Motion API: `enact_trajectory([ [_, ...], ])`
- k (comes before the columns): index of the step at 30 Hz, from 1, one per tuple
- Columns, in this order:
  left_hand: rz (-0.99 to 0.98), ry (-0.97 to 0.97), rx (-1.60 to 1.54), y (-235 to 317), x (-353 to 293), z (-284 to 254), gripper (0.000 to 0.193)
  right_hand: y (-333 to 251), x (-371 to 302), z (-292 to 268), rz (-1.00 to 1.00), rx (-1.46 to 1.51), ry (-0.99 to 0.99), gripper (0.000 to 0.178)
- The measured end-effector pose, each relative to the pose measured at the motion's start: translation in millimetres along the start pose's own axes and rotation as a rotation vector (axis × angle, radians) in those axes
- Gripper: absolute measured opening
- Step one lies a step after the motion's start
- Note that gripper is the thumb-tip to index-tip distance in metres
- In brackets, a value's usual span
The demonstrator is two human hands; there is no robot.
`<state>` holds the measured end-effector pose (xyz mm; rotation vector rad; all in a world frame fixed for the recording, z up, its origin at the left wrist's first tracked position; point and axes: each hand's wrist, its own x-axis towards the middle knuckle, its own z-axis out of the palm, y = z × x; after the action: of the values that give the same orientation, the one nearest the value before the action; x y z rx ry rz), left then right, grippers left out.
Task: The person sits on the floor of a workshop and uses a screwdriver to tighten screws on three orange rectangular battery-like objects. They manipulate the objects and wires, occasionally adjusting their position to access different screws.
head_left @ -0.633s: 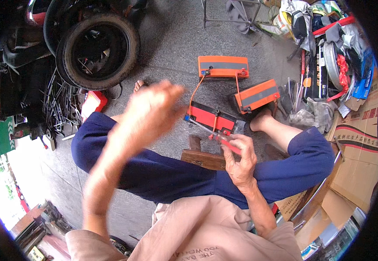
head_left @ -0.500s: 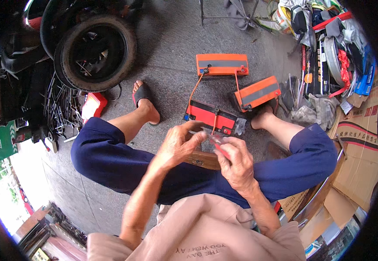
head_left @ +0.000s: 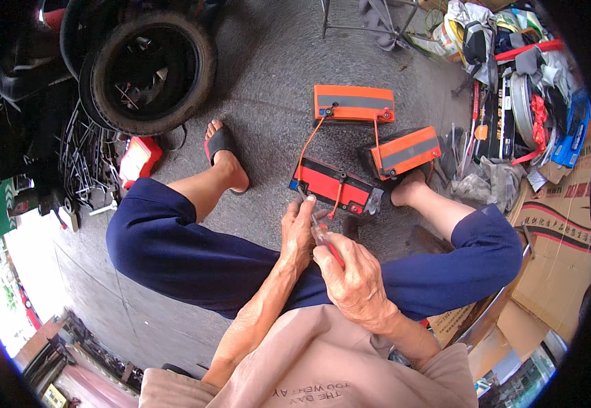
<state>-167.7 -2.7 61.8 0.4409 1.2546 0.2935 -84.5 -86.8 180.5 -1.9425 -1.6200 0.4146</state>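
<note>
My right hand point(head_left: 354, 277) is closed around the red, clear-looking handle of a screwdriver point(head_left: 324, 238), whose shaft points away toward my left fingertips. My left hand point(head_left: 297, 232) pinches at the near-left corner of a red and black battery point(head_left: 329, 182), by its blue terminal; whatever lies between those fingers is too small to make out. An orange wire point(head_left: 338, 196) hangs from the middle of this battery toward me. Another orange wire point(head_left: 309, 146) links its left end to an orange battery point(head_left: 353, 100) farther off. A second orange battery point(head_left: 407, 151) sits at the right, tilted.
My feet rest either side of the batteries, the left in a black sandal point(head_left: 223, 144). At the far left lie a tire point(head_left: 203, 68), a heap of metal rods point(head_left: 91, 153) and a red box point(head_left: 139, 160). Bags point(head_left: 475, 34) and flattened cardboard point(head_left: 554, 265) fill the right side.
My left hand has moved forward from above my lap to the red battery's left end. The screwdriver, in my right hand, now points toward those fingers. The view has shifted slightly.
</note>
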Motion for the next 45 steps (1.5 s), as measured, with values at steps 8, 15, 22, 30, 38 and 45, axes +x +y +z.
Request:
enact_trajectory([
  [8,0.069,0.016,0.028,-2.7,4.9,4.9,0.05,-3.0,-1.3,9.6,0.004,-0.047,0.058,0.035],
  [15,0.104,-0.01,0.045,-5.2,17.9,4.0,0.055,-13.7,30.8,0.0,0.113,-0.135,0.036,0.033],
  [22,0.182,0.028,0.203,-13.1,17.8,4.1,0.052,-9.0,12.4,3.3,0.119,-0.06,0.03,0.037],
  [30,0.19,0.08,0.245,-4.3,4.4,9.7,0.051,-5.6,2.8,-2.4,0.095,-0.061,-0.061,0.034],
  [38,0.167,0.07,0.226,3.6,0.4,9.3,0.046,-8.8,5.8,2.3,0.094,-0.023,-0.024,0.035],
  [45,0.183,0.058,0.141,-4.6,5.2,9.5,0.043,-8.5,6.6,3.8,0.111,-0.017,0.019,0.034],
])
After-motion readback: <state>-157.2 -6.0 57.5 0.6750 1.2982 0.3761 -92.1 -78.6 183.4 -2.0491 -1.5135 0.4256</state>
